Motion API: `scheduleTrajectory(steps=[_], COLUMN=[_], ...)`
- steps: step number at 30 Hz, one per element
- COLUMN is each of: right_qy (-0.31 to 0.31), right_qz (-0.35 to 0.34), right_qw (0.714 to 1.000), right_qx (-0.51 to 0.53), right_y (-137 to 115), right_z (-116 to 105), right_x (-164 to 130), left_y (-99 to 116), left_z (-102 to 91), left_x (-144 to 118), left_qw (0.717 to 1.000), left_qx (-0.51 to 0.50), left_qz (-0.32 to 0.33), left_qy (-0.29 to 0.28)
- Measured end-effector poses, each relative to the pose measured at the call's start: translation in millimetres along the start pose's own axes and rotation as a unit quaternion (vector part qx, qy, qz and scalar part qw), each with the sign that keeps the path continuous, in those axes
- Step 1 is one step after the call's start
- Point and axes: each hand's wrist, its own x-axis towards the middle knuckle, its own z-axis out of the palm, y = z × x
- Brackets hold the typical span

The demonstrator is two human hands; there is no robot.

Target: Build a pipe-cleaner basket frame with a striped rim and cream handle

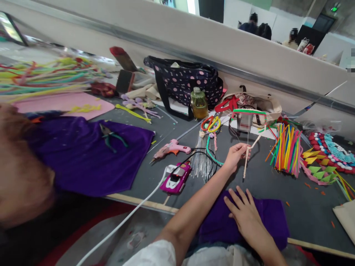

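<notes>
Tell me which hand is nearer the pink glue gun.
Left. The left hand holds a beige stick to the right of the pink glue gun; the right hand lies farther off, flat on purple cloth.

— Where does the glue gun lie?
— On the bench, right of the big cloth that carries the pliers. Just before it lies the phone, near the front edge.
— And behind?
— The bottle, standing in front of the dotted bag by the wall.
— The hands?
— The left hand holds a stick above the bench, left of the bundle of straws. The right hand lies flat on a small cloth at the front edge.
</notes>
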Motion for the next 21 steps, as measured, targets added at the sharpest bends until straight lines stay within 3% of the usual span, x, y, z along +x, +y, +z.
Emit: scheduleTrajectory(steps=[6, 13, 18, 21], right_qy=[0.125, 0.150, 0.198, 0.196], right_qz=[-0.001, -0.028, -0.058, -0.011], right_qw=[0.989, 0.985, 0.978, 0.978], right_qx=[-0.083, -0.076, -0.022, 0.069], right_y=[0.0, 12.8, 28.5, 38.7], right_z=[0.5, -0.4, 17.5, 16.8], right_x=[17.9, 48.6, 90.9, 105.4], left_y=[19.0, 27.1, 40.0, 46.3], left_z=[19.0, 33.6, 51.8, 55.4], left_x=[6.0, 9.3, 8.6, 3.8], left_qw=[0.999, 0.998, 0.995, 0.994], left_qx=[0.007, -0.011, -0.054, -0.071], left_qz=[0.040, 0.059, 0.080, 0.075], left_qy=[0.013, 0.021, -0.006, -0.045])
